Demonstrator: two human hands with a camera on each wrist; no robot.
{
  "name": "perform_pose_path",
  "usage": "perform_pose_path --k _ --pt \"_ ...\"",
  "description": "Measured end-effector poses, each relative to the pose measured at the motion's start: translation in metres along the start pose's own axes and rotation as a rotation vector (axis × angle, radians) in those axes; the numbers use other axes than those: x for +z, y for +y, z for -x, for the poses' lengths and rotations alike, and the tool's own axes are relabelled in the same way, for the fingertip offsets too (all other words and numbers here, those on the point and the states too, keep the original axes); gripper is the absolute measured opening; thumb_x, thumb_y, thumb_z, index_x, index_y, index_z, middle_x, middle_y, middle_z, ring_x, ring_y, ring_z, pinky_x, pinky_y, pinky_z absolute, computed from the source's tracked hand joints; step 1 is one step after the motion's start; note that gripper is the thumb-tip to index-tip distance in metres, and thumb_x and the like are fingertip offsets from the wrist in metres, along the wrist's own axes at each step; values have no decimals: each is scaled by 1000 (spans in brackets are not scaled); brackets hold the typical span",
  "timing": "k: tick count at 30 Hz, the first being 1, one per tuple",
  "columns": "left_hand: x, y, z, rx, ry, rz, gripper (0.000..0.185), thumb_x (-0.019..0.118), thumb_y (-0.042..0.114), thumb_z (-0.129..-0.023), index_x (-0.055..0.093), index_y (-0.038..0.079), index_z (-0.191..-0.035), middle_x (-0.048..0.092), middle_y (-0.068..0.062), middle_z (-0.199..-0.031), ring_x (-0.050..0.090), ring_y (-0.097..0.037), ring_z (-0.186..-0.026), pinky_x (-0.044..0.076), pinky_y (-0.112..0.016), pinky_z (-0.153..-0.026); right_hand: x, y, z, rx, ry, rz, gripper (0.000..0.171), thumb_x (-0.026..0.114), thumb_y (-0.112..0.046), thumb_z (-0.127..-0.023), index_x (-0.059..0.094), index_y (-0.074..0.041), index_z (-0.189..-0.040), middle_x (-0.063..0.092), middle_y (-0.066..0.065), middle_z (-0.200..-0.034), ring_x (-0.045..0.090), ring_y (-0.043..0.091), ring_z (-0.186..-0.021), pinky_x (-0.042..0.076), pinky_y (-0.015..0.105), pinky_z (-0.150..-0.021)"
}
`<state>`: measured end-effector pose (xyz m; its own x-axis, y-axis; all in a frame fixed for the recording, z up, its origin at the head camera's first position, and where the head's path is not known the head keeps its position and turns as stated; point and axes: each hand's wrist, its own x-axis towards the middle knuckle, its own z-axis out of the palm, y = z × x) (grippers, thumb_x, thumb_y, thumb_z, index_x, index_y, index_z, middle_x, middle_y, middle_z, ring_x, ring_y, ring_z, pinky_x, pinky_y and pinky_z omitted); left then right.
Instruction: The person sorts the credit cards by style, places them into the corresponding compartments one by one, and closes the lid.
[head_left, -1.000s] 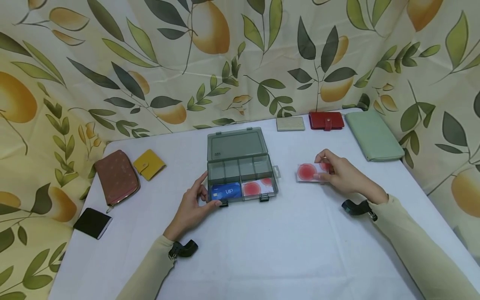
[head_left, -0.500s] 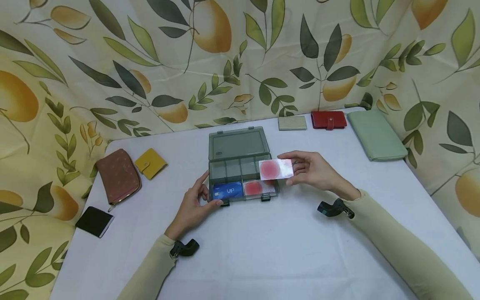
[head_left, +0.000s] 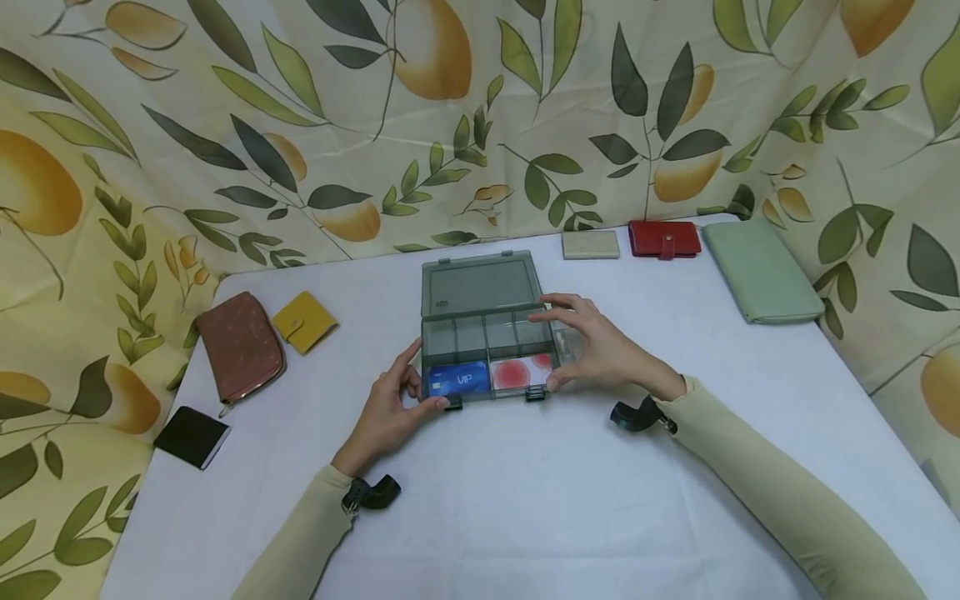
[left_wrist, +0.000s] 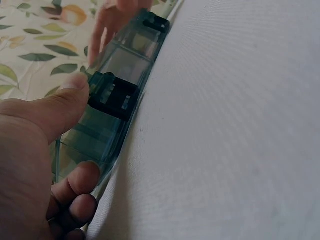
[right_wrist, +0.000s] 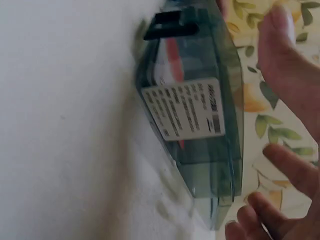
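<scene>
A grey-green transparent compartment box (head_left: 481, 285) lies with its lid folded back. A blue card marked VIP (head_left: 459, 380) sits in the front left compartment, and a white card with red circles (head_left: 513, 374) in the front right one. My left hand (head_left: 384, 418) grips the box's front left corner; in the left wrist view its thumb (left_wrist: 70, 95) presses near a black latch (left_wrist: 115, 97). My right hand (head_left: 609, 354) is at the box's right side, fingers spread and holding nothing. In the right wrist view a printed label (right_wrist: 186, 109) shows on that side wall.
On the left lie a brown zip wallet (head_left: 242, 346), a yellow snap wallet (head_left: 304, 322) and a black wallet-like item (head_left: 192, 437). Along the back right are a beige flat item (head_left: 591, 245), a red wallet (head_left: 664, 239) and a light green pouch (head_left: 763, 272).
My right hand has carried the card with red circles leftward to the box and let it go over the front right compartment. My left hand stays at the box's corner.
</scene>
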<state>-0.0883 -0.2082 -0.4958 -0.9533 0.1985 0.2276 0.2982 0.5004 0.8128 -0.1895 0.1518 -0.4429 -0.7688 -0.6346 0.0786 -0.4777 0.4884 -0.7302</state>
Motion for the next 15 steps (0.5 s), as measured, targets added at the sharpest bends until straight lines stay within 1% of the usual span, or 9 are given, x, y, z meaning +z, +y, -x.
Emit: perform_pose_path --k 1,3,5,7,9,11,12,15 --pt "0 0 0 0 0 0 96 90 13 -86 35 3 -164 60 -2 -82 54 -17 -80 36 -39 -90 -2 2 -1 19 0 -26 94 100 -31 -74 55 -16 -155 33 16 -168 30 43 -153 34 72 -115" --pt "-1 0 0 1 3 -4 96 90 13 -86 35 3 -164 60 -2 -82 55 -17 -80 36 -38 -90 -7 8 -6 59 -7 -121 93 92 -25 -84 43 -14 -162 33 16 -170 32 42 -155 34 69 -118" --pt "-1 -1 0 1 5 -7 96 90 12 -86 35 3 -164 60 -2 -82 55 -16 -80 39 -37 -89 -11 15 -10 110 -29 -259 91 83 -16 -93 30 -13 -168 32 17 -171 33 42 -156 33 65 -121" --pt "-1 -1 0 1 5 -12 96 90 11 -85 36 3 -164 60 -2 -82 54 -15 -80 39 -35 -88 -13 22 -14 158 -68 -426 91 72 -5 -98 18 -12 -171 29 20 -172 32 43 -158 30 62 -124" --pt "0 -1 1 3 2 -15 96 90 11 -85 36 1 -164 60 -2 -83 54 -15 -80 40 -34 -87 -13 29 -18 196 -103 -571 93 64 6 -98 9 -11 -172 24 24 -173 28 45 -159 27 60 -126" --pt "0 -1 1 1 -3 -15 95 89 11 -86 36 1 -164 60 -2 -83 54 -14 -80 41 -33 -86 -12 33 -20 232 -128 -676 97 58 13 -96 3 -12 -172 19 24 -175 24 46 -160 24 58 -126" --pt "1 -1 1 2 -4 -13 95 89 11 -86 36 1 -164 60 -3 -83 54 -15 -81 41 -33 -87 -11 34 -20 241 -132 -715 99 56 16 -95 1 -13 -172 17 24 -175 22 46 -161 23 59 -126" --pt "1 1 1 -2 -7 -11 95 89 11 -86 36 1 -164 60 -3 -84 55 -16 -81 43 -32 -87 -9 36 -21 275 -109 -778 104 53 21 -91 1 -18 -173 13 18 -177 18 42 -163 22 59 -127"
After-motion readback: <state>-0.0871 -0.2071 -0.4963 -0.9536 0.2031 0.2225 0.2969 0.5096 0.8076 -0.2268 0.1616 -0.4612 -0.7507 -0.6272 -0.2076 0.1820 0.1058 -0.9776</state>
